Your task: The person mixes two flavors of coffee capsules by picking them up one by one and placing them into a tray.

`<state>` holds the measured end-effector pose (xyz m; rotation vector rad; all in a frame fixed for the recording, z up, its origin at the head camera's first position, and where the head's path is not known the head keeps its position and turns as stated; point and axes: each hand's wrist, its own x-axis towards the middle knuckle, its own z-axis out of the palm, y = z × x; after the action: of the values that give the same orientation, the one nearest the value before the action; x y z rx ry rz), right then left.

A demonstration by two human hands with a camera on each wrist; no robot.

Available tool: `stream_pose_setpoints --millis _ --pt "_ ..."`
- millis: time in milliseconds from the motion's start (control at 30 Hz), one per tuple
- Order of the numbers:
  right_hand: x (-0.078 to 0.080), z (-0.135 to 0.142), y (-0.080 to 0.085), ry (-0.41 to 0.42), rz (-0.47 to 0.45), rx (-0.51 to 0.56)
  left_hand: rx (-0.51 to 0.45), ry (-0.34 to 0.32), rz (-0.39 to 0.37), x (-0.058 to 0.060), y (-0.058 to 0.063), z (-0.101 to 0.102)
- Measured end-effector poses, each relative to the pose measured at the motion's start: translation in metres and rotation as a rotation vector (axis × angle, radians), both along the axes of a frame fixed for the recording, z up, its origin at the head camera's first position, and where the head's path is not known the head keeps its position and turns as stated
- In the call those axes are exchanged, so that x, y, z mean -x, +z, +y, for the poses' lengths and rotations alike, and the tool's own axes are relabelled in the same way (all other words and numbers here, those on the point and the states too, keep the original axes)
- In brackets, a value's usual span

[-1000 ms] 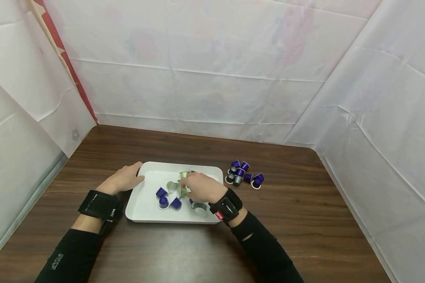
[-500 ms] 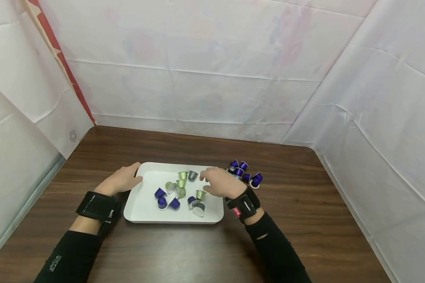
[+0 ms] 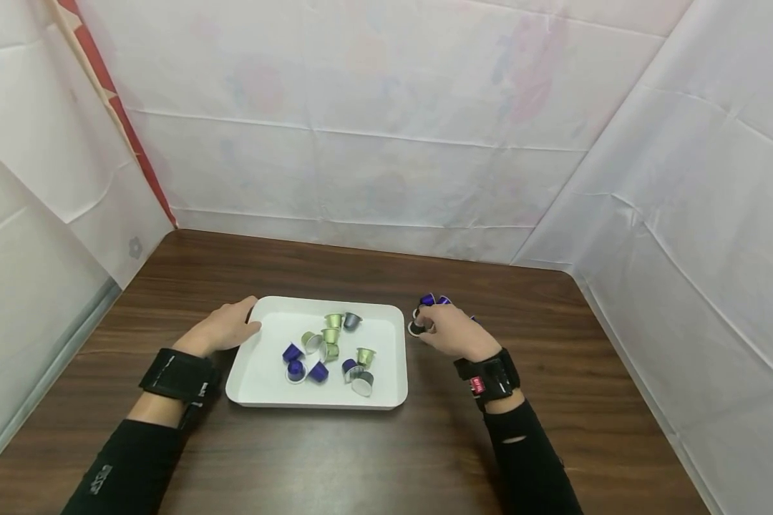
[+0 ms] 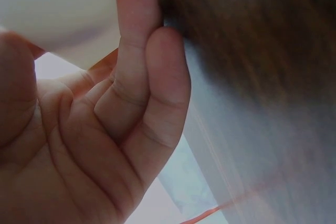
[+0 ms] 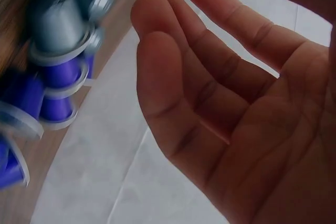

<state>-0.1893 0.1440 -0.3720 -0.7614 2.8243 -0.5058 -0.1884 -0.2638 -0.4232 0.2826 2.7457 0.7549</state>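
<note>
The right hand (image 3: 457,332) hangs over a cluster of capsules (image 3: 428,300) on the table (image 3: 283,458), fingers loosely bent, holding nothing. The left hand (image 3: 222,326) grips the left rim of a white tray (image 3: 260,386) containing green capsules (image 3: 364,357), purple capsules (image 3: 318,372) and grey capsules (image 3: 352,321).

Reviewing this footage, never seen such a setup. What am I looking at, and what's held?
No machine here, just a person's left hand and right hand, bare. The wide picture comes from a camera on the head; each close-up from one on a wrist. On the table is a white tray with green, purple and grey pods. To its right lie loose pods. The left hand touches the tray's left edge; whether it grips is unclear. The right hand is at the loose pods; its close-up shows nothing held.
</note>
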Motion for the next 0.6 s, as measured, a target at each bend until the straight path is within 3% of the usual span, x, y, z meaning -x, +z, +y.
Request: stream_pose_setpoints --millis 467,600 --pt "0.010 0.061 -0.011 -0.177 0.068 0.028 0.004 0.013 0.008 0.002 -0.005 -0.002" --pt "0.015 0.076 -0.016 -0.222 0.073 -0.008 0.005 0.013 0.012 0.003 -0.005 -0.001"
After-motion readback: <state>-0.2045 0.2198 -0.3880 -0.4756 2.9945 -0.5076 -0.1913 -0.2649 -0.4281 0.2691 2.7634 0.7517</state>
